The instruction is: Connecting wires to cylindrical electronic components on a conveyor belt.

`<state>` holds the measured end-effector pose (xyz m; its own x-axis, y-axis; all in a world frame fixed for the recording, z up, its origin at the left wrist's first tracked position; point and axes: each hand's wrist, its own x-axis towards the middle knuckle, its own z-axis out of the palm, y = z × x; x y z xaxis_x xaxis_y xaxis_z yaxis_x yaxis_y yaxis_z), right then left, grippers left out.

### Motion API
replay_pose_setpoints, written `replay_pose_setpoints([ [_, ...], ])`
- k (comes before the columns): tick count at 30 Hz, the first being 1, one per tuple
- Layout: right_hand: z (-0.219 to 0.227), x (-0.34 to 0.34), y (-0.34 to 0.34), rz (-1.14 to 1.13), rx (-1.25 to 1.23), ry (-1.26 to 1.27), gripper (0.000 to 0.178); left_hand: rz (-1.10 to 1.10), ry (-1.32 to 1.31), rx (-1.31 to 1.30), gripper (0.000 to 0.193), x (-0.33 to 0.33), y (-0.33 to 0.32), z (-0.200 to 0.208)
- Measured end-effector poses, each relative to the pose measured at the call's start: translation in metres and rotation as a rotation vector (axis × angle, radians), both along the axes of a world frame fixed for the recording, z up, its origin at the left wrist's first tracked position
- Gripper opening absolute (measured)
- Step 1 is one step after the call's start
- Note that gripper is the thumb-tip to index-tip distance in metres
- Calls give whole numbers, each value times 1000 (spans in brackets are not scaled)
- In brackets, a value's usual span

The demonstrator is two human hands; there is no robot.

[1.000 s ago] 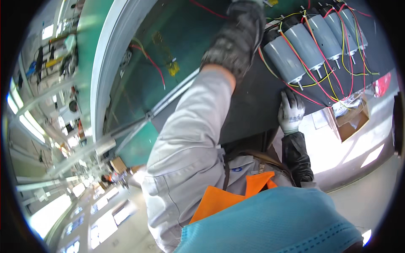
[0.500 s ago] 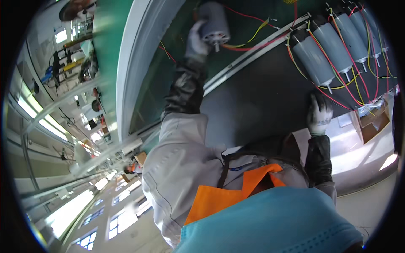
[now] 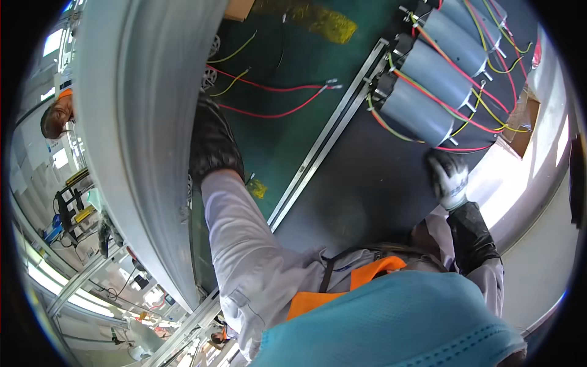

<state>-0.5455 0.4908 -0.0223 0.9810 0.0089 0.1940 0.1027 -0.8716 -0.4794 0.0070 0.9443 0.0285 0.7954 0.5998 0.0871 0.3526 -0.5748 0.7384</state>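
Note:
My left arm, in a dark sleeve cover (image 3: 214, 137), reaches behind the thick grey rail (image 3: 137, 110); the hand itself is hidden there. Red and yellow-green wires (image 3: 275, 87) stick out from behind the rail just beyond that arm, near round metal motor ends (image 3: 209, 77). On the black mat, my right hand (image 3: 450, 178) rests in a white glove with dark fingertips, fingers loosely outstretched and nothing visible in them. Close beyond it lies the nearest grey cylindrical motor (image 3: 419, 110), its shaft toward me. Several like it are lined up alongside, with red and yellow-green leads draped over them.
A slotted metal strip (image 3: 327, 131) divides the black mat (image 3: 361, 189) from the green surface (image 3: 299, 125). Crumpled yellow film (image 3: 330, 24) lies at the far side. An opened cardboard box (image 3: 524, 122) stands to the right of the motors. Another person (image 3: 58, 116) appears beyond the rail.
My left hand, earlier around a grey motor above the green surface, has gone left behind the rail with the motor out of sight. The view has shifted; my right hand stays near the motor row.

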Motion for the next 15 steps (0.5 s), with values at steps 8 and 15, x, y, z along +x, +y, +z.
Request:
replay_pose_setpoints([
  [8, 11, 1, -12, 19, 86, 55, 48, -900, -142, -294, 50, -142, -272, 42],
  [15, 5, 0, -56, 237, 287, 83, 44, -693, 215, -1013, 57, 20, -494, -14],
])
